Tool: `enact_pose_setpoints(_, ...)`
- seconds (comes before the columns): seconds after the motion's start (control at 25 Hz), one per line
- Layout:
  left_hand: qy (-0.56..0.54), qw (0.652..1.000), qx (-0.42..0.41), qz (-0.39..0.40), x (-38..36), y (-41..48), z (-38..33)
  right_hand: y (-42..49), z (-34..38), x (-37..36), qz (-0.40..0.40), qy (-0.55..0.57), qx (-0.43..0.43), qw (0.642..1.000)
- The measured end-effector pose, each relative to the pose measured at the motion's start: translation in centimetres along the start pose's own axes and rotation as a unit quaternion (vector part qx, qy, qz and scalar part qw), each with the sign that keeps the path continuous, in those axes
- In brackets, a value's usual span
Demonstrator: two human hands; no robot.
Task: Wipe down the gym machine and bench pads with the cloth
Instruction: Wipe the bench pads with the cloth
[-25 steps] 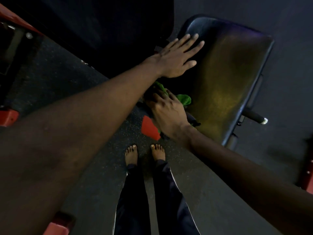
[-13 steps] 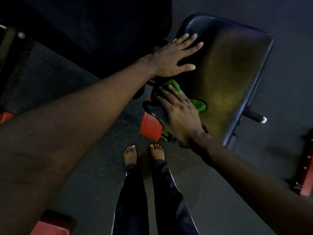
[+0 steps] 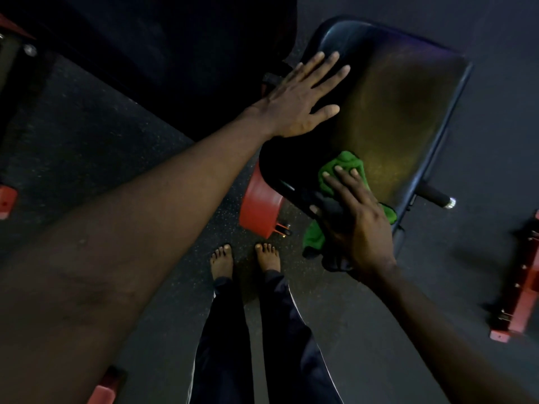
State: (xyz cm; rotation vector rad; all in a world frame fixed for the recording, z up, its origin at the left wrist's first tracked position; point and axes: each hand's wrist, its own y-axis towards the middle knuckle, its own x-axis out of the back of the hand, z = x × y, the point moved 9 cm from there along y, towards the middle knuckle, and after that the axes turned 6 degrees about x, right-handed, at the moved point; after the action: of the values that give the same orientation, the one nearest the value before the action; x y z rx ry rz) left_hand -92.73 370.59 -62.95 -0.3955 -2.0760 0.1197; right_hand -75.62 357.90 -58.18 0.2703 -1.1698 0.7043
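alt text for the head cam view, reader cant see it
A person's right hand presses a crumpled green cloth onto a glossy black padded bench pad, while the left hand lies flat and open higher up on the pad. Below, bare feet stand on dark speckled flooring beside a red machine part.

I had one camera only, on person's head. Wide view, faced forward and steeply down. Sat near work: left hand [image 3: 300,102] and right hand [image 3: 360,225] mid picture, bench pad [image 3: 408,91] upper right, bare feet [image 3: 222,259] straight below on dark floor [image 3: 364,330].
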Motion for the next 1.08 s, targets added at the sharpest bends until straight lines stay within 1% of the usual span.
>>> enact_pose_setpoints(0.04,-0.008,1.0,0.008,-0.009,0.0,-0.1,-0.1,0.3,-0.2,0.0,-0.032,0.019,-0.036,0.999)
enact_pose_setpoints(0.08,-0.016,1.0,0.016,-0.015,-0.1,-0.3,-0.2,0.6,0.3,-0.2,-0.057,0.021,-0.054,0.997)
enact_pose_setpoints(0.12,-0.021,0.999,0.025,-0.021,-0.3,-0.5,-0.4,0.7,1.1,-0.9,-0.065,0.009,-0.05,0.997)
enact_pose_setpoints(0.28,-0.021,0.998,0.039,-0.039,-0.5,-0.8,-0.8,1.2,5.1,-3.3,-0.017,-0.075,0.06,0.995)
enact_pose_setpoints(0.44,0.0,0.997,0.042,-0.061,-0.3,-1.2,-0.5,1.3,5.9,-3.3,0.007,-0.086,0.106,0.991)
enact_pose_setpoints(0.52,0.001,0.995,0.049,-0.087,-0.4,-2.6,-1.0,-0.6,4.0,-2.8,0.006,-0.063,0.087,0.994)
enact_pose_setpoints(0.64,-0.05,0.983,0.112,-0.134,-1.8,-6.9,-0.6,-4.8,-0.1,-1.2,-0.025,-0.026,0.022,0.999)
enact_pose_setpoints(0.72,-0.098,0.97,0.161,-0.153,-3.5,-10.5,-0.1,-7.0,-2.8,-0.4,-0.055,0.015,-0.054,0.997)
enact_pose_setpoints(0.8,-0.127,0.96,0.192,-0.159,-5.2,-13.6,-0.5,-7.7,-4.4,0.5,-0.098,0.068,-0.133,0.984)
enact_pose_setpoints(0.84,-0.138,0.957,0.2,-0.159,-5.8,-14.6,-0.9,-7.3,-4.6,0.9,-0.122,0.085,-0.154,0.977)
enact_pose_setpoints(0.88,-0.147,0.954,0.205,-0.161,-6.2,-15.2,-1.2,-6.2,-4.5,1.4,-0.142,0.09,-0.156,0.973)
enact_pose_setpoints(1.0,-0.16,0.949,0.211,-0.171,-6.5,-15.2,-1.6,-0.5,-4.2,3.2,-0.177,0.077,-0.112,0.975)
enact_pose_setpoints(1.08,-0.16,0.949,0.204,-0.181,-6.5,-15.1,-1.5,4.5,-4.3,4.0,-0.168,0.065,-0.086,0.98)
